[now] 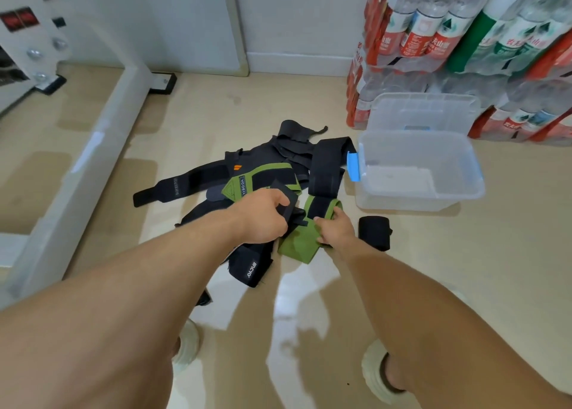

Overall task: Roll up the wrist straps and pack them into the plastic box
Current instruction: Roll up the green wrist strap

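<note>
While both hands grip the green strap (298, 244) on the floor, left hand (263, 218) pinching its black end, right hand (335, 230) curled on the roll, the wrap should stay taut and square. One black roll (374, 232) lies beside the box (418, 173). Fingertips are hidden; tangled straps (247, 173) resist counting.
</note>
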Tool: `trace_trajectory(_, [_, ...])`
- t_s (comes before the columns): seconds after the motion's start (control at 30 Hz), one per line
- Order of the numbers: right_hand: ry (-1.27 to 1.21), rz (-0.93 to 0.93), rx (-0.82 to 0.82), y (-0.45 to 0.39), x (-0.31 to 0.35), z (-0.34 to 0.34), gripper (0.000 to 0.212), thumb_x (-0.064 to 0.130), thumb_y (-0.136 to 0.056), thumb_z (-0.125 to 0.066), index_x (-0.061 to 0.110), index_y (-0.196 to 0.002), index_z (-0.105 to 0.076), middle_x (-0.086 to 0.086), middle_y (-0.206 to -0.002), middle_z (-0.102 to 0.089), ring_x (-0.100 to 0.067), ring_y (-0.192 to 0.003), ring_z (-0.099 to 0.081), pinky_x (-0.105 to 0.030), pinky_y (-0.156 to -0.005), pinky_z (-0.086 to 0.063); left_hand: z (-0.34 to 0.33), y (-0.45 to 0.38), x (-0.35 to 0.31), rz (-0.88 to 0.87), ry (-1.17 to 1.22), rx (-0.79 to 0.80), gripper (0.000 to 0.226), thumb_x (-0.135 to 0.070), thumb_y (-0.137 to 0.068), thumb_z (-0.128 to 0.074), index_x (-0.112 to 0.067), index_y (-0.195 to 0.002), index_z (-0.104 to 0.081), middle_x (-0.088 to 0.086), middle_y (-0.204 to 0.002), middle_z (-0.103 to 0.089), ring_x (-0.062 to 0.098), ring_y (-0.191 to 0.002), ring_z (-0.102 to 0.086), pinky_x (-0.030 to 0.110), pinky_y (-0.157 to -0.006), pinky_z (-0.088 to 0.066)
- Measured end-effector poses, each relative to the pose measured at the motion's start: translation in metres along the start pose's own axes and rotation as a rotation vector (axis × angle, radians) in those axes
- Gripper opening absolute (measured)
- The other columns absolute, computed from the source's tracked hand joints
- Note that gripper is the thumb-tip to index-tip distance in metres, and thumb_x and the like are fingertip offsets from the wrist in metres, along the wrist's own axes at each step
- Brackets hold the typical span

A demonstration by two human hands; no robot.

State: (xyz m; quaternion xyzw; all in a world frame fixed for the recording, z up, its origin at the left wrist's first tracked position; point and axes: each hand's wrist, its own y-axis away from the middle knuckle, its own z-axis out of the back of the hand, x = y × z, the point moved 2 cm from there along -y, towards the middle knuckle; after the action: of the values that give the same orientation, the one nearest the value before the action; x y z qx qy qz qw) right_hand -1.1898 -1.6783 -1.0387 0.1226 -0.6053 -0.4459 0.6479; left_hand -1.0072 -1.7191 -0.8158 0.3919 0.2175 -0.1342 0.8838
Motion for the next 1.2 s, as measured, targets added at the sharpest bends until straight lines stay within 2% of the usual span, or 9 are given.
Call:
trace_trajectory(0.07, [-0.227,-0.114,0.015,-0.003,-0.001,-0.011,0.054,0.009,-0.097,-0.062,0.019,-0.145,-0.041,-0.006,-0.121,-0.069,-0.021,-0.073,-0.069,-0.039,-0.074,-0.062,0.002,0.002,0.004,-0.008,-0.007,-0.003,0.060,-0.008,-0.092,-0.062,-0.020,-0.149,-0.047,0.001,-0.157,-0.043,0.023,-0.138,-0.047,0.032,-0.108,-0.044])
trace_trajectory(0.17, [-0.292,-0.170,-0.060,-0.013,-0.003,-0.019,0.040,0.012,-0.097,-0.065,0.011,-0.134,-0.050,-0.006,-0.108,-0.070,-0.026,-0.082,-0.072,-0.045,-0.089,-0.060,0.008,0.008,0.013,-0.001,-0.009,-0.003,0.060,-0.010,-0.095,-0.061,-0.020,-0.151,-0.045,0.000,-0.158,-0.042,0.022,-0.141,-0.045,0.026,-0.106,-0.039])
trace_trajectory(0.33, [0.209,-0.031,-0.238,0.002,0.020,-0.017,0.044,0.029,-0.096,-0.070,0.003,-0.130,-0.058,-0.018,-0.128,-0.064,-0.040,-0.118,-0.060,-0.045,-0.101,-0.051,0.027,0.017,0.027,0.016,0.030,-0.066,0.056,-0.016,-0.094,-0.063,-0.025,-0.148,-0.049,0.000,-0.148,-0.052,0.021,-0.130,-0.051,0.023,-0.093,-0.037])
trace_trajectory(0.47, [0.655,0.306,-0.150,0.029,0.055,-0.013,0.046,0.029,-0.099,-0.061,0.016,-0.142,-0.055,-0.008,-0.139,-0.061,-0.035,-0.129,-0.056,-0.044,-0.107,-0.046,0.039,0.031,0.029,-0.019,0.036,-0.120,0.056,-0.018,-0.093,-0.066,-0.024,-0.146,-0.050,-0.001,-0.149,-0.052,0.023,-0.134,-0.050,0.030,-0.107,-0.041])
trace_trajectory(0.7, [1.007,0.644,0.286,0.097,0.161,0.004,0.023,0.016,-0.090,-0.077,0.016,-0.114,-0.075,0.014,-0.095,-0.068,-0.002,-0.084,-0.059,-0.019,-0.079,-0.042,0.062,0.065,0.046,-0.036,0.019,-0.176,0.066,-0.017,-0.093,-0.069,-0.020,-0.153,-0.041,0.003,-0.152,-0.050,0.023,-0.131,-0.052,0.027,-0.101,-0.040])
trace_trajectory(0.8, [1.093,0.714,0.435,0.150,0.201,0.002,0.015,0.013,-0.088,-0.079,0.025,-0.084,-0.072,0.025,-0.061,-0.061,0.006,-0.058,-0.054,-0.010,-0.061,-0.038,0.070,0.081,0.051,-0.060,0.027,-0.222,0.070,-0.017,-0.091,-0.073,-0.018,-0.152,-0.040,0.002,-0.150,-0.051,0.020,-0.126,-0.052,0.023,-0.096,-0.037])
trace_trajectory(0.93, [1.234,0.893,0.571,0.214,0.223,-0.016,0.009,0.019,-0.087,-0.080,0.019,-0.095,-0.076,0.009,-0.085,-0.070,-0.006,-0.075,-0.060,-0.014,-0.066,-0.043,0.075,0.099,0.046,-0.123,0.037,-0.254,0.080,-0.036,-0.082,-0.084,-0.025,-0.150,-0.045,-0.007,-0.140,-0.053,0.015,-0.121,-0.053,0.019,-0.092,-0.037])
trace_trajectory(1.07, [1.139,0.987,0.562,0.258,0.229,-0.027,0.017,0.021,-0.085,-0.082,0.028,-0.098,-0.073,0.015,-0.081,-0.067,0.000,-0.070,-0.058,-0.014,-0.065,-0.046,0.076,0.114,0.039,-0.100,0.075,-0.238,0.032,-0.041,-0.082,-0.083,-0.014,-0.093,-0.069,-0.005,-0.075,-0.055,0.010,-0.063,-0.050,0.013,-0.049,-0.034])
trace_trajectory(1.2, [1.017,1.003,0.430,0.247,0.236,-0.030,0.029,0.015,-0.088,-0.078,0.024,-0.115,-0.071,0.016,-0.106,-0.067,-0.004,-0.080,-0.065,-0.021,-0.077,-0.051,0.090,0.115,0.038,-0.051,0.097,-0.261,0.023,-0.035,-0.088,-0.079,-0.014,-0.090,-0.070,-0.004,-0.076,-0.063,0.010,-0.067,-0.057,0.018,-0.053,-0.039])
